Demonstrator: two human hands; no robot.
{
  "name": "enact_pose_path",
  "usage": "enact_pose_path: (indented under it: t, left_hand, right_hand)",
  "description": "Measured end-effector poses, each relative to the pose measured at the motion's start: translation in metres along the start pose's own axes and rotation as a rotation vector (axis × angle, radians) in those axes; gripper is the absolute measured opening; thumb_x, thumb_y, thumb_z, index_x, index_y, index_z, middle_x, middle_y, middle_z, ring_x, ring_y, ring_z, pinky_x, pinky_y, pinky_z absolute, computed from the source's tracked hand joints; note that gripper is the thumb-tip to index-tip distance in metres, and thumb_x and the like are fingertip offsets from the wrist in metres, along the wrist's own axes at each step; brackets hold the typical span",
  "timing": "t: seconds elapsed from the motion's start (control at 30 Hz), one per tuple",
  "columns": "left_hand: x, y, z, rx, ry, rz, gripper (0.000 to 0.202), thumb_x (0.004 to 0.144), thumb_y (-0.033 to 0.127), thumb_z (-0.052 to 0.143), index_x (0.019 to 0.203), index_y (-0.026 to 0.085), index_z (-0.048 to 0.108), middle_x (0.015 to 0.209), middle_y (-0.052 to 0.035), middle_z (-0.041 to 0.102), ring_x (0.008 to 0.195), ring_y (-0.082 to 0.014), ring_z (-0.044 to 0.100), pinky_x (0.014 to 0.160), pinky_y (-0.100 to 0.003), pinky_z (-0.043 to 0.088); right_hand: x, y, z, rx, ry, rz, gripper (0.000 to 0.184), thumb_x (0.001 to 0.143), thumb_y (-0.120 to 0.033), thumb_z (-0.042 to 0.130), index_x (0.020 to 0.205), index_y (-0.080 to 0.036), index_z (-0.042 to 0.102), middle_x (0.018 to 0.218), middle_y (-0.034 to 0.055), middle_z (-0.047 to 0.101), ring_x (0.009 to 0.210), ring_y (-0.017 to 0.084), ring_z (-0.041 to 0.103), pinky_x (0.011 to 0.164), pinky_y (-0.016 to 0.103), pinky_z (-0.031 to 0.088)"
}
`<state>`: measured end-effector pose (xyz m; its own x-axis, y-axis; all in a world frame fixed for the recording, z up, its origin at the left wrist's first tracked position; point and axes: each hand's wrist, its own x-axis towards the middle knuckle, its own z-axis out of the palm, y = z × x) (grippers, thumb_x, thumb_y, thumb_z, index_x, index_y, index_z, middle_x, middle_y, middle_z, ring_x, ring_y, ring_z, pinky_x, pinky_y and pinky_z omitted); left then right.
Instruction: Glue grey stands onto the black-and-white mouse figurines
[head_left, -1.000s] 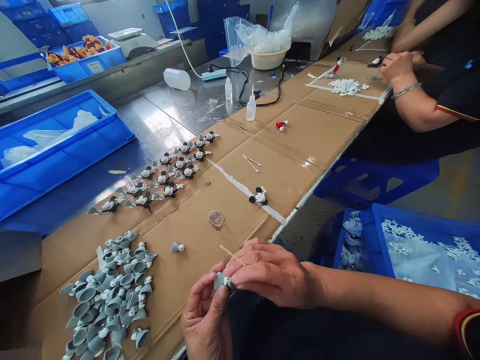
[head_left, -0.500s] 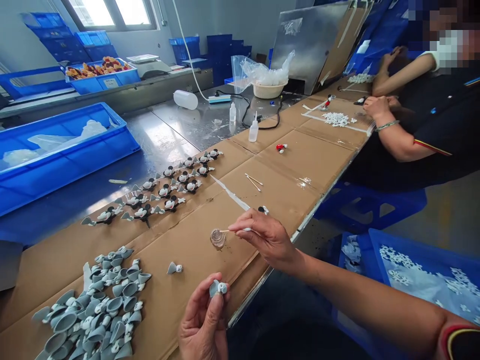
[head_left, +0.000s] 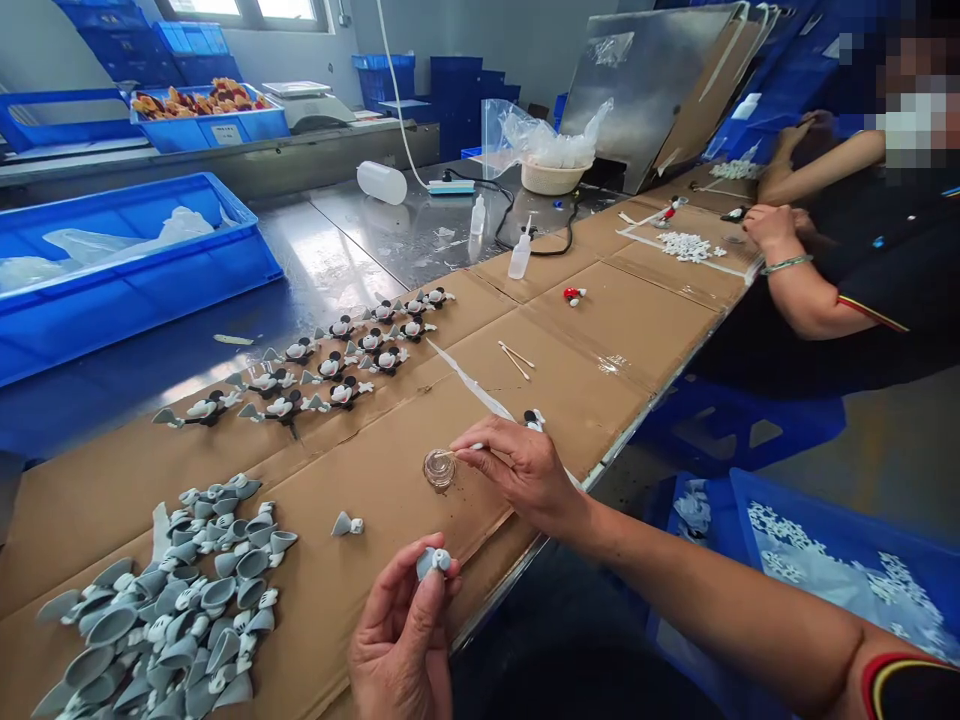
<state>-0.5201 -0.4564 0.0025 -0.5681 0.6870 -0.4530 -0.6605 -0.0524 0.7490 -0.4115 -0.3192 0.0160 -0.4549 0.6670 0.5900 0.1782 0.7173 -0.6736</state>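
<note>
Above the cardboard [head_left: 390, 455], the right hand [head_left: 529, 470] is hovering well apart from the left hand [head_left: 401, 635], which it was meeting a second ago; now it is reaching to the clear round dish [head_left: 439, 472]. The left is still pinching a grey-and-white gloved-hand piece [head_left: 435, 562] near the cardboard's edge; the right is grasping a cotton swab [head_left: 445, 453].

There are two dropper bottles [head_left: 518, 262], two loose cotton swabs [head_left: 514, 362], one red toy piece [head_left: 574, 296], one shallow dish [head_left: 439, 472], two grey-cuffed toy hands [head_left: 347, 525] outside the pile [head_left: 180, 600], perhaps thirteen overlapping mouse heads [head_left: 330, 367] in rows.
</note>
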Motion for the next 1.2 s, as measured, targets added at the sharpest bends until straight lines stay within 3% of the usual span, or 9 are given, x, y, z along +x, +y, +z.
enact_pose_path:
  t: [0.3,0.57,0.73,0.9,1.07,1.2]
  left_hand:
    - [0.016,-0.009,-0.022,0.03,-0.096,0.0,0.035,0.053,0.027,0.092,0.084,0.02,0.078,0.094,-0.01,0.077,0.071,-0.0186,0.073,0.066,-0.021,0.06]
    - [0.007,-0.003,-0.002,0.025,0.005,-0.058,0.043,0.044,0.03,0.095,0.081,0.016,0.077,0.088,-0.0102,0.077,0.071,-0.018,0.073,0.072,-0.021,0.059]
    - [0.003,0.001,0.011,0.043,0.032,-0.048,0.044,0.046,0.03,0.095,0.083,0.014,0.077,0.087,-0.0113,0.077,0.078,-0.0199,0.074,0.077,-0.021,0.058]
    - [0.006,0.001,0.013,0.048,-0.005,-0.031,0.043,0.053,0.032,0.092,0.088,0.014,0.076,0.096,-0.0135,0.076,0.087,-0.022,0.073,0.08,-0.021,0.057]
    - [0.004,0.0,0.009,0.038,-0.042,-0.023,0.038,0.058,0.03,0.09,0.091,0.016,0.075,0.095,-0.0114,0.076,0.088,-0.0216,0.073,0.081,-0.021,0.057]
    - [0.004,0.0,0.009,0.049,-0.042,-0.023,0.039,0.057,0.03,0.09,0.091,0.016,0.075,0.095,-0.0107,0.076,0.091,-0.0208,0.072,0.082,-0.02,0.056]
  right_hand:
    - [0.001,0.001,0.002,0.034,-0.023,0.0,0.014,0.097,-0.023,0.057,0.091,-0.017,0.068,0.086,0.0033,0.069,0.082,0.013,0.065,0.076,0.023,0.051]
    - [-0.001,0.003,0.003,0.281,0.046,0.279,0.016,0.091,-0.027,0.066,0.079,-0.017,0.07,0.077,0.0004,0.068,0.07,0.01,0.06,0.067,0.02,0.047]
    - [-0.001,0.003,0.003,0.393,0.094,0.382,0.021,0.092,-0.03,0.064,0.078,-0.016,0.068,0.075,0.0004,0.066,0.065,0.009,0.06,0.065,0.02,0.049]
    - [0.002,-0.015,-0.006,0.593,0.119,0.497,0.019,0.087,-0.027,0.069,0.072,-0.015,0.069,0.069,-0.0004,0.065,0.063,0.008,0.058,0.064,0.018,0.05]
    - [-0.006,-0.035,-0.013,0.612,0.022,0.461,0.017,0.089,-0.023,0.067,0.074,-0.016,0.07,0.069,-0.0002,0.065,0.066,0.009,0.06,0.066,0.02,0.049]
    - [-0.013,-0.041,-0.016,0.456,-0.014,0.337,0.015,0.091,-0.018,0.065,0.077,-0.016,0.07,0.072,0.0001,0.065,0.068,0.01,0.06,0.066,0.021,0.047]
